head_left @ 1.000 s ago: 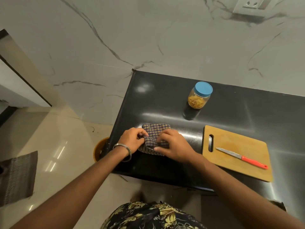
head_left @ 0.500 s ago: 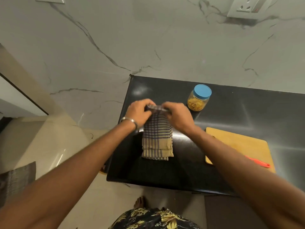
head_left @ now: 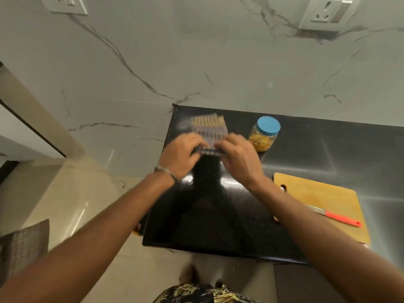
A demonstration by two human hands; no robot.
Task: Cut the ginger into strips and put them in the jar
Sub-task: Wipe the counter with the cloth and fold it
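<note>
A checked cloth [head_left: 208,127] lies blurred at the far left corner of the black counter [head_left: 207,217]. My left hand [head_left: 180,155] and my right hand [head_left: 238,157] both pinch its near edge, side by side. To the right of them stands a clear jar [head_left: 264,134] with a blue lid and yellow ginger strips inside. A wooden cutting board [head_left: 321,200] lies at the right, with a knife [head_left: 336,218] with a red handle on it. My right forearm hides the board's near left corner.
A marble wall with two sockets [head_left: 325,14] rises behind the counter. The counter's left edge drops to a shiny tiled floor, where a dark mat [head_left: 21,248] lies at the far left. An orange bin rim [head_left: 136,228] peeks out under the counter's left edge.
Both hands lifted the cloth from the counter's near left part and carried it away from me to the far left corner, where it now spreads out beyond my fingers.
</note>
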